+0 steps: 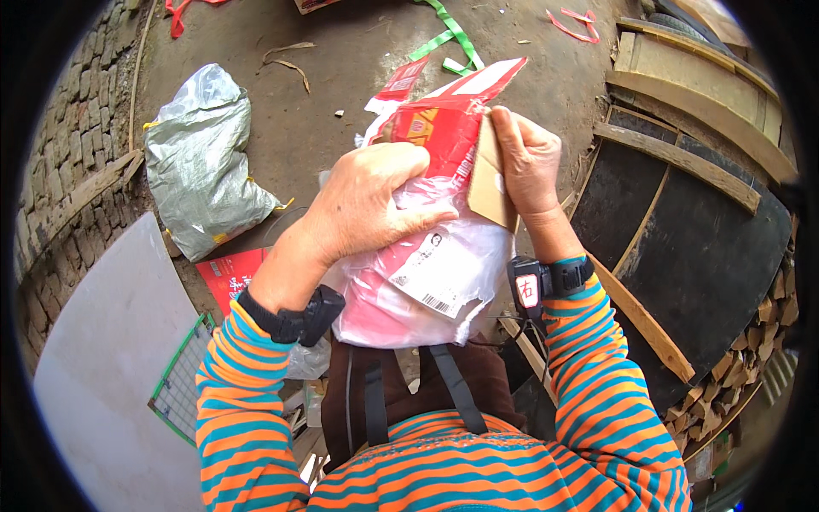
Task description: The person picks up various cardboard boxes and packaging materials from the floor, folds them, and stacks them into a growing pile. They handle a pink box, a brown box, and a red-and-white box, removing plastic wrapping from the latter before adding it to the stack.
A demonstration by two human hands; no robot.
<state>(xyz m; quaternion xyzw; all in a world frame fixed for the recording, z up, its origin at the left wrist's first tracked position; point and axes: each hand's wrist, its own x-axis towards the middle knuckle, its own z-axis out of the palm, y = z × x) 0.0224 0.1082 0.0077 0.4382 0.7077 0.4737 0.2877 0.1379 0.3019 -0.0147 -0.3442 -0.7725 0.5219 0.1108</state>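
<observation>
In front of my body I hold a red printed cardboard box [441, 134], its torn flaps sticking up at the far end. White translucent plastic wrap [384, 313] covers its near part, with a white printed label [433, 272] on it. My left hand [377, 192] grips the wrapped box from the left, thumb lying across the plastic. At the right edge my right hand [528, 157] pinches a bent brown cardboard flap [492, 179]. The fingers of my left hand hide part of the box's left side.
A stuffed pale woven sack [201, 166] lies at left, near a red printed sheet [224, 275] and a grey board [121, 358]. Green strapping [454, 38] and a red ribbon [579, 29] lie on the dirt floor. Dark panels with wooden battens [694, 256] and stacked firewood [723, 384] fill the right.
</observation>
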